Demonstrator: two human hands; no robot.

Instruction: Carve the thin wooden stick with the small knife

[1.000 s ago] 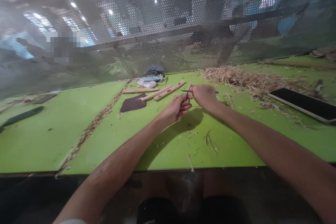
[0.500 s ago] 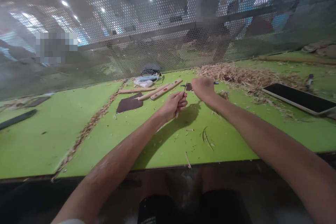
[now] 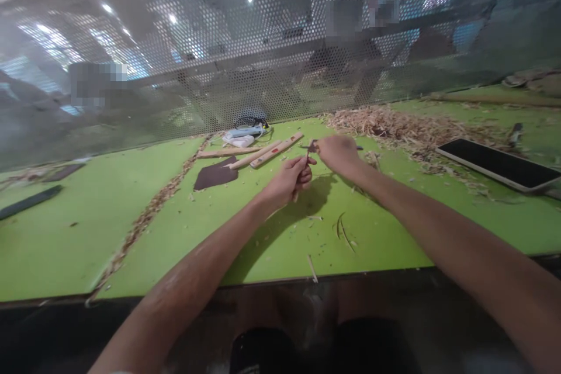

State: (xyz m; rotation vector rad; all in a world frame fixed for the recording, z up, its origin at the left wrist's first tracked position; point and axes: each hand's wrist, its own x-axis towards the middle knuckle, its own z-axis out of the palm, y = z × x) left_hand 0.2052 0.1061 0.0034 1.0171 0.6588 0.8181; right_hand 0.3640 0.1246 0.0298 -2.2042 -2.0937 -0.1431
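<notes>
My left hand (image 3: 291,180) is closed around a thin wooden stick (image 3: 307,156), whose upper end sticks up past the fingertips. Close beside it, my right hand (image 3: 336,153) is closed in a fist on a knife (image 3: 305,146). The narrow dark tip juts out left of the fist at the stick's upper end, and the other end shows to the right; the fingers hide the middle. A small brown patch by the tip is too small to make out. Left of my hands lie a flat wooden piece with red marks (image 3: 280,149), a wooden rod (image 3: 254,155) and brown sandpaper (image 3: 214,173).
Wood shavings (image 3: 390,123) are heaped at the back right. A phone (image 3: 499,162) lies on the right. Behind the green table (image 3: 372,239) stands a perforated metal screen (image 3: 263,58). A white corded item (image 3: 241,139) and a dark flat bar (image 3: 30,201) lie leftward.
My right hand has come slightly down and toward me with the knife. My left hand stays nearly in place, and the stick's upper end has shifted a little left.
</notes>
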